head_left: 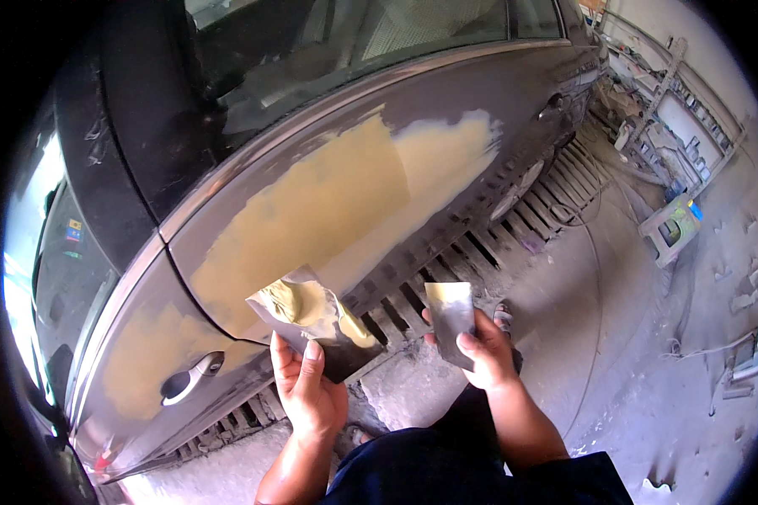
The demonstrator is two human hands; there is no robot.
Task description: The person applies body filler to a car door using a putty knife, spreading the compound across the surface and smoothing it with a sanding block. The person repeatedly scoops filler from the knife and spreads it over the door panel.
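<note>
My left hand (313, 394) is closed on the near edge of a thin dark putty board (344, 360), thumb on top. Soft yellow body filler (288, 300) is heaped on its far part, with more along the right side. Gripped upright between the thumb and fingers of my right hand (492, 355) is a flat grey putty spreader (451, 321), pale yellow filler along its upper edge. Both hands are apart from the car door (455, 84) in front of me. A broad yellow filler patch (312, 198) covers much of that door, paler at its right end.
More filler surrounds the door handle (192, 379) at the left. A slatted floor grate (556, 198) runs beneath the car. A cut-open plastic container (672, 229) stands on the floor at right, near a cluttered shelf rack (691, 126). A thin hose (596, 303) crosses the floor.
</note>
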